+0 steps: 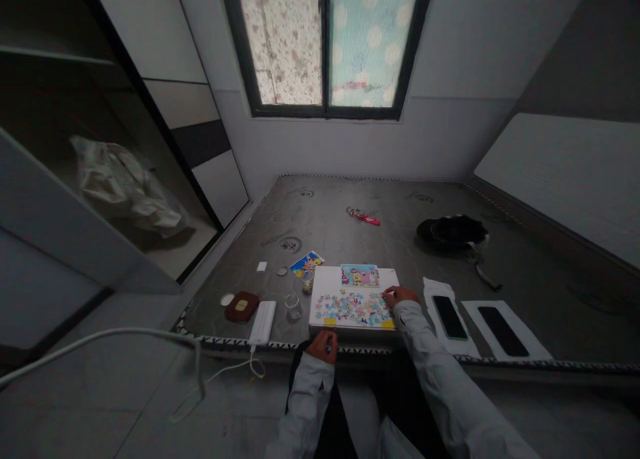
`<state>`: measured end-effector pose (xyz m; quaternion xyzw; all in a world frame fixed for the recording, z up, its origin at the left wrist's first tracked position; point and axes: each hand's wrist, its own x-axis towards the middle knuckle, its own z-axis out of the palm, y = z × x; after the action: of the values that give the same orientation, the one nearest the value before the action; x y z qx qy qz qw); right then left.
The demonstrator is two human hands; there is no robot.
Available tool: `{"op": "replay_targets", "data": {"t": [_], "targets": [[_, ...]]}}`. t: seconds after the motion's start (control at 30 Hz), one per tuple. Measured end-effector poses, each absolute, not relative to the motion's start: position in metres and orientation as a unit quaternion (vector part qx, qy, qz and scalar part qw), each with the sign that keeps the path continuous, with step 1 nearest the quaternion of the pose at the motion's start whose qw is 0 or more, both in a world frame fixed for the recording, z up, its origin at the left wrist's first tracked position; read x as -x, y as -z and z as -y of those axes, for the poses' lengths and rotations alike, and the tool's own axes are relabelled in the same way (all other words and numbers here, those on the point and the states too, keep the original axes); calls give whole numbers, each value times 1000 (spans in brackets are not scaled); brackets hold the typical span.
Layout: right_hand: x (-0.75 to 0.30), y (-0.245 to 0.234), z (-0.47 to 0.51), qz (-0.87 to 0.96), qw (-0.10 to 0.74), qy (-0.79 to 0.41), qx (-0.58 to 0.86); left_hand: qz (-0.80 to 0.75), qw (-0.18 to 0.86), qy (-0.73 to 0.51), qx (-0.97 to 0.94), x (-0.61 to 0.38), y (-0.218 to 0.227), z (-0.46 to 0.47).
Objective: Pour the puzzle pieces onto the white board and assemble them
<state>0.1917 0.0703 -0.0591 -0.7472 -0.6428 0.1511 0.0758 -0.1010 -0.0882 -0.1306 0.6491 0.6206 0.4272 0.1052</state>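
Note:
A white box (pixel 320 282) lies flat at the mattress's front edge, with many small loose jigsaw puzzle pieces (pixel 353 309) scattered over its top. At the back of the box sits a colourful cartoon picture card (pixel 360 275). My right hand (pixel 403 296) reaches over the box's right side, its thumb and fingers pinched on a jigsaw puzzle piece at the edge of the spread; the piece is mostly covered. My left hand (pixel 323 347) is curled closed in front of the box, low by my leg. What its fingers hold, if anything, is hidden.
Left of the box are a clear jar (pixel 293 308), a white power bank (pixel 263 322) with a cable, a brown case (pixel 242 306) and a blue card (pixel 307 264). Two phones (pixel 450 317) on white sheets lie right. Farther back are a black cap (pixel 453 232) and a red strap (pixel 365 216).

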Motion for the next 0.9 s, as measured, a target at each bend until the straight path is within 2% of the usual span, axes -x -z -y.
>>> {"op": "replay_targets", "data": {"t": [0.2,0.47,0.9], "targets": [[-179,68,-65,666,78,-144,727,-636,122,-407,-644,101,127,90],[-194,71,-70,611,112,-162,767,-631,110,-420,-643,100,122,91],[-196,63,-55,697,44,-103,709,-631,131,-413,-644,102,120,89]]}}
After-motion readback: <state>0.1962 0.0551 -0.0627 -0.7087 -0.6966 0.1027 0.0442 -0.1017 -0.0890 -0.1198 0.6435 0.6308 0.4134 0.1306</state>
